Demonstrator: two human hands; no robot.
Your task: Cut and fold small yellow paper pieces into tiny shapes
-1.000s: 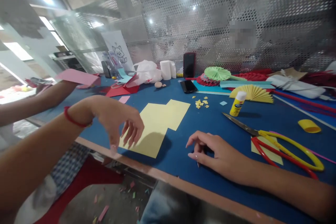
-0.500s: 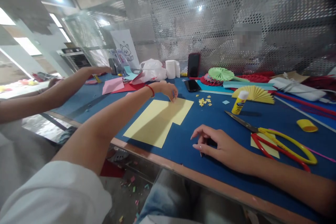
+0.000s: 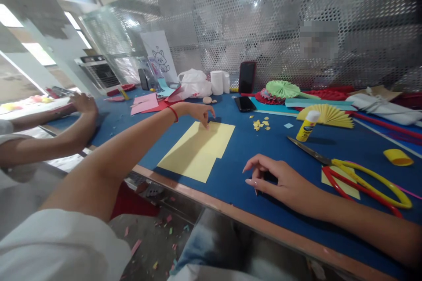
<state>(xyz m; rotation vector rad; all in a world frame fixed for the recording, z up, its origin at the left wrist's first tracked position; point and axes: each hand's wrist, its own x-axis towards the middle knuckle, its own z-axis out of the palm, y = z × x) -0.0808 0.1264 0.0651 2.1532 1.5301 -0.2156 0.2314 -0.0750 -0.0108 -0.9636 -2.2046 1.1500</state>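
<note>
My left hand [image 3: 198, 112], with a red cord at the wrist, reaches over the far edge of pale yellow paper [image 3: 191, 153]. Its bent fingers are apart, and one fingertip meets the paper near that edge. A small step in the paper's right side looks like two overlapping sheets. My right hand [image 3: 273, 180] rests on the table to the right, loosely curled, thumb and fingers apart, holding nothing. Behind my right hand lie open scissors [image 3: 346, 167] with red and yellow handles, partly over a small yellow paper piece [image 3: 354, 183]. A glue stick [image 3: 307, 126] stands upright nearby, uncapped.
Yellow paper scraps [image 3: 260, 125] and a phone [image 3: 245, 104] lie beyond the paper. A yellow cap [image 3: 398, 157] is at the right. Farther back are a yellow paper fan [image 3: 328, 116], a green rosette [image 3: 281, 91] and a plastic bag [image 3: 194, 83]. A co-worker's hand [image 3: 85, 104] is at the left.
My left hand has shifted left and its fingers have parted. The upper-right part of the yellow paper has slid left, making the side step smaller. The co-worker's arm has drawn back.
</note>
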